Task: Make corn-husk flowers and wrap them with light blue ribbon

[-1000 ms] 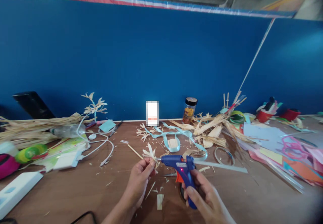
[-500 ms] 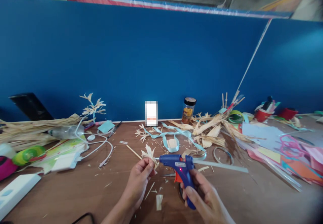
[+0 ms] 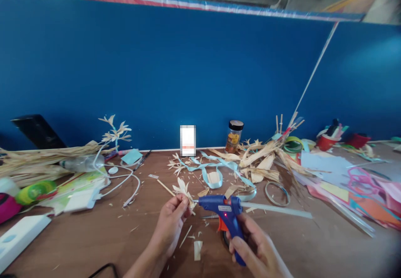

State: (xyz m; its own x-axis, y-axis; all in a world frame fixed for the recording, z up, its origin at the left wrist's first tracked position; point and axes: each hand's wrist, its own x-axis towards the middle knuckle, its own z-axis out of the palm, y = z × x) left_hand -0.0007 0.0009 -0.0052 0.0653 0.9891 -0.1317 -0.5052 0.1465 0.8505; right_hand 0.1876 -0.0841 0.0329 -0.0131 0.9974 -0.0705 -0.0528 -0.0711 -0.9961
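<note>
Between thumb and fingers, my left hand [image 3: 174, 215] pinches a pale dried-husk flower [image 3: 182, 187], its petals pointing up. My right hand [image 3: 253, 244] is wrapped round the handle of a blue glue gun [image 3: 219, 203] with an orange trigger and a lit red light. The gun's nozzle points left and meets the flower's base at my left fingertips; whether it touches is hard to tell. A clear glue stick [image 3: 278, 209] sticks out of the gun's back. A thin wooden stick [image 3: 165, 187] lies behind my left hand.
Light-blue ribbon [image 3: 216, 167] curls behind my hands, near a black-lidded jar [image 3: 234, 137]. Dried husks [image 3: 260, 161] are heaped to the right, with coloured paper [image 3: 326, 165] beyond. On the left are a white cable [image 3: 138, 182], a power strip [image 3: 23, 242] and a plastic bottle [image 3: 81, 163].
The glue gun and my right hand have shifted slightly right and down. My left hand still holds the flower, turned a little, with the nozzle close at its base.
</note>
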